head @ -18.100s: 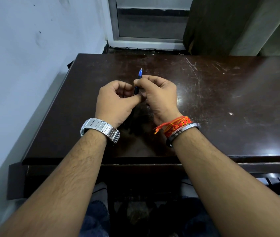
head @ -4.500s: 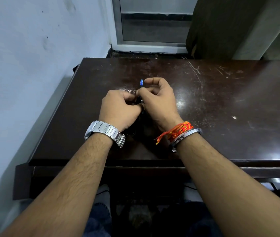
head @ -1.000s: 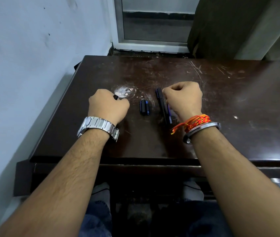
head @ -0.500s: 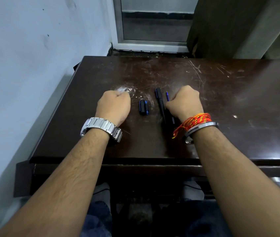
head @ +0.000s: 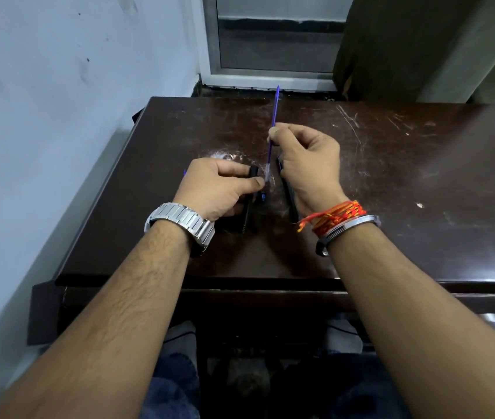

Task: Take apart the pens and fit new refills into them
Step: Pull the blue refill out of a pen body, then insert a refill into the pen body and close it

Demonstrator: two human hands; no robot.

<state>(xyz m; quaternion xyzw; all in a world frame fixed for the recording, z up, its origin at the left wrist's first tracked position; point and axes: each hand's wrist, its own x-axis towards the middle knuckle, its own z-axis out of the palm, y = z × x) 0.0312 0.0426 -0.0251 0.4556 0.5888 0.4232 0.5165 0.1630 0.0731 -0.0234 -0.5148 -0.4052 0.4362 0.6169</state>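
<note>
My right hand (head: 309, 158) pinches a thin blue refill (head: 275, 111) between thumb and fingers, its tip pointing up and away and its clear lower end near my left thumb. My left hand (head: 216, 189) grips a black pen barrel (head: 247, 211), which slants down toward me over the table. A small black and blue pen piece (head: 262, 196) lies between my hands. Another black pen (head: 288, 195) lies on the table, partly hidden under my right hand.
The dark brown table (head: 391, 192) is scratched and has a whitish smudge (head: 225, 154) just beyond my left hand. A pale wall (head: 58, 101) runs close along its left edge. A window frame (head: 270, 71) and dark curtain (head: 391, 46) stand behind it.
Both fists were resting on the table with the pen parts between them. Now my right hand has lifted a blue refill and my left hand has picked up a black barrel.
</note>
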